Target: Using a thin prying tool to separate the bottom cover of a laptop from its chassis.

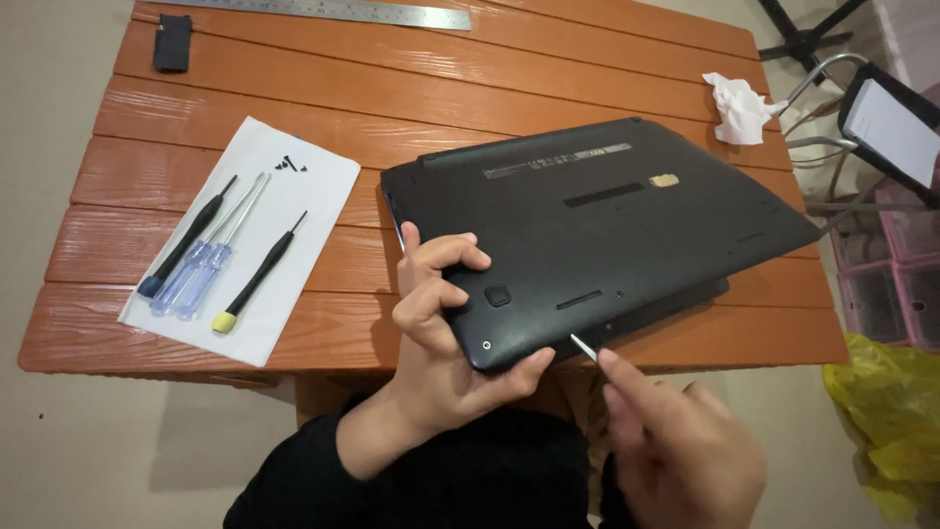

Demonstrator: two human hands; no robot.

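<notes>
Black laptop (587, 235) lies upside down on the counter (411, 88); left hand (441, 333) clamps its six-o'clock corner, right hand (676, 441) pinches, seemingly, a thin pick (584, 346).

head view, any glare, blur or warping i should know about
Head view: soft even light, faint shadows; a dull sheen on the black laptop base and a brighter one on the steel ruler; the right hand is slightly soft at the bottom edge; the table planks bow a little, a wide-lens effect.
</notes>
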